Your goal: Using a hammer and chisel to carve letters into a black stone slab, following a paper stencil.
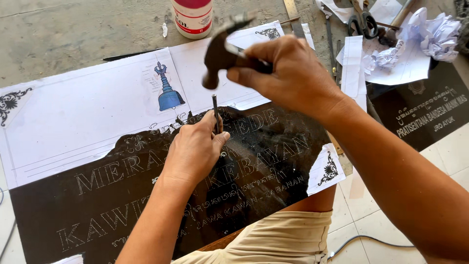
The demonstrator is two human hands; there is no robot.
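A black stone slab [102, 205] with chiselled letters lies in front of me, its upper part still covered by white paper [83, 112] with printed ornaments and a blue bell picture. My left hand [195, 149] rests on the slab and pinches a thin metal chisel [214, 105] upright on the stone. My right hand [288, 73] grips a claw hammer [220, 51], its head raised just above the chisel's top.
A red-and-white glue bottle [193, 17] stands behind the slab. Scissors [362, 22], crumpled paper [437, 34] and tools lie at the upper right on a second black engraved slab [430, 115]. A cable [361, 239] runs over the tiled floor by my knee.
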